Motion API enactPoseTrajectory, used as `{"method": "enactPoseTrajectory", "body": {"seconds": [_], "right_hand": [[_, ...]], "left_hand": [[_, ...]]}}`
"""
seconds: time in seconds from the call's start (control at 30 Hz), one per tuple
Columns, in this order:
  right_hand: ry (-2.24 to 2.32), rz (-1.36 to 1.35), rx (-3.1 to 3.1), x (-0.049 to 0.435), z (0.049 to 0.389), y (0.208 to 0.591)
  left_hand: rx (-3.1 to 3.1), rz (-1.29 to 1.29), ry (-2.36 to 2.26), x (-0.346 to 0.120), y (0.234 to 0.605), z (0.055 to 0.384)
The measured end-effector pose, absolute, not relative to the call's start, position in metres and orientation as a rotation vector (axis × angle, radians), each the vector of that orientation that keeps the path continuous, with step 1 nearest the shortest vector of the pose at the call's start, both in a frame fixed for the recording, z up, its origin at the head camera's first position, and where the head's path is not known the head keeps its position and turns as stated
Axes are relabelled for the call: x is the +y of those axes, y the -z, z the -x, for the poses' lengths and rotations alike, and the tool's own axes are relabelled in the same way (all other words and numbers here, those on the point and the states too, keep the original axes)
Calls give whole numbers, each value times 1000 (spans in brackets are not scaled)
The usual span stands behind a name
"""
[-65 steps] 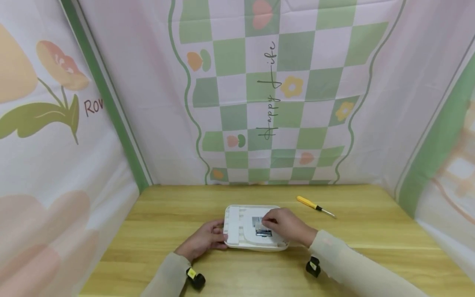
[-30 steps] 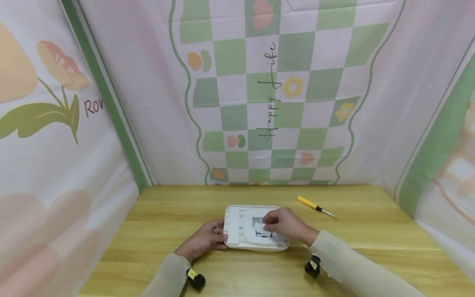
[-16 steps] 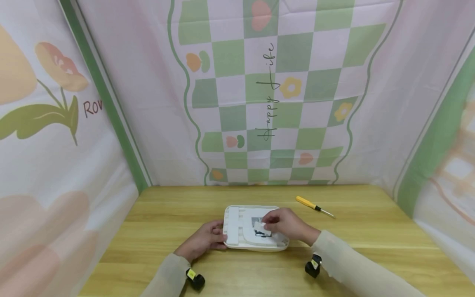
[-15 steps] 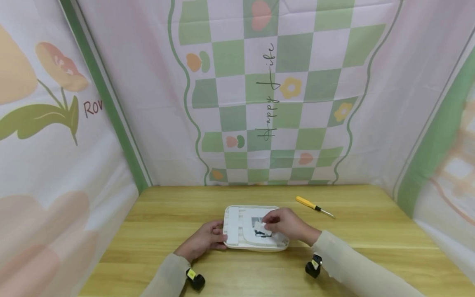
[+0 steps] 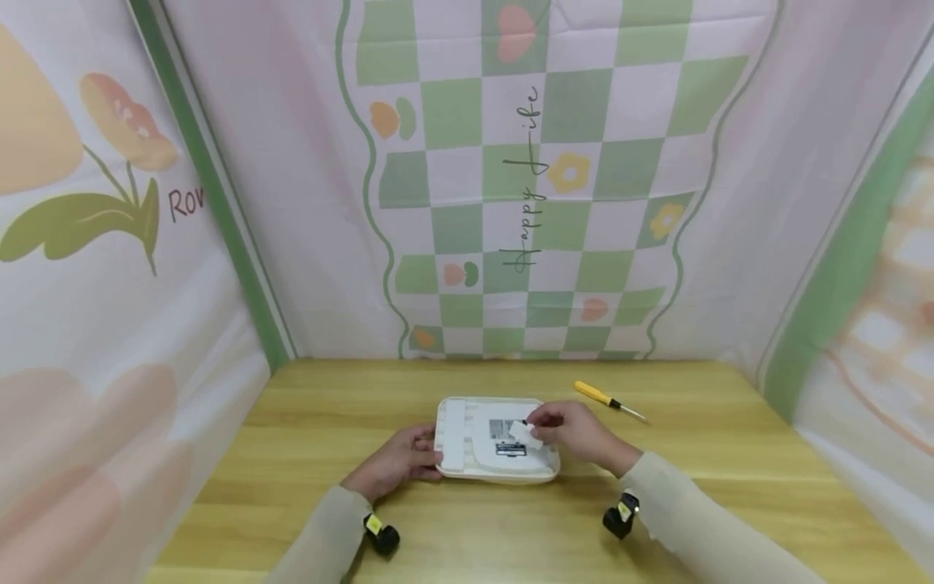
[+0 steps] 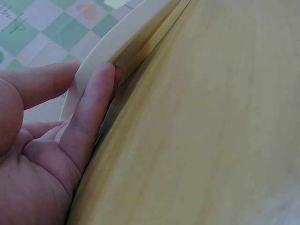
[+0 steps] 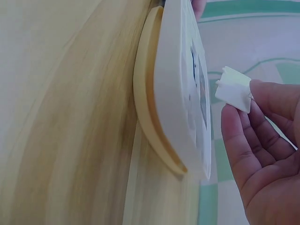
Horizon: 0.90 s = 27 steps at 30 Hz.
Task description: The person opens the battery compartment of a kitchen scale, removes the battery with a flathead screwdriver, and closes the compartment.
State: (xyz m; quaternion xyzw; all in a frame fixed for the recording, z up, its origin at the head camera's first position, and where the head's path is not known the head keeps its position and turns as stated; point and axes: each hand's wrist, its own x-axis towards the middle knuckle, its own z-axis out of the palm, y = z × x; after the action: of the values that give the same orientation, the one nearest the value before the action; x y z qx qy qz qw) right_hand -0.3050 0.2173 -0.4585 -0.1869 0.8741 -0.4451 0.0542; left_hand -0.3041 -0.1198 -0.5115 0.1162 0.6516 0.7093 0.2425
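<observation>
Batts (image 5: 511, 452) in compt. (image 5: 509, 444), lid (image 5: 523, 433) in RH (image 5: 576, 428)

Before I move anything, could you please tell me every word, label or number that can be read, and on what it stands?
"Happy Life": back curtain, running sideways.
"Ro", then a cut-off letter: left curtain.
Grey label on the white plastic device: too small to read.
Yellow tags on the wrist cameras: any marks too small to read.
</observation>
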Motion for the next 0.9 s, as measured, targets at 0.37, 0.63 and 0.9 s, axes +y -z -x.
{"method": "enactPoseTrajectory", "body": {"seconds": [0.37, 0.63, 0.9], "right_hand": [[1403, 583, 2677, 237, 302, 461], [1460, 492, 2666, 250, 295, 460], [1524, 461, 2658, 266, 291, 465]], "left_hand": [[1767, -332, -1963, -122, 512, 305], [1752, -358, -1961, -120, 513, 304], [1755, -337, -1966, -119, 512, 303]]}}
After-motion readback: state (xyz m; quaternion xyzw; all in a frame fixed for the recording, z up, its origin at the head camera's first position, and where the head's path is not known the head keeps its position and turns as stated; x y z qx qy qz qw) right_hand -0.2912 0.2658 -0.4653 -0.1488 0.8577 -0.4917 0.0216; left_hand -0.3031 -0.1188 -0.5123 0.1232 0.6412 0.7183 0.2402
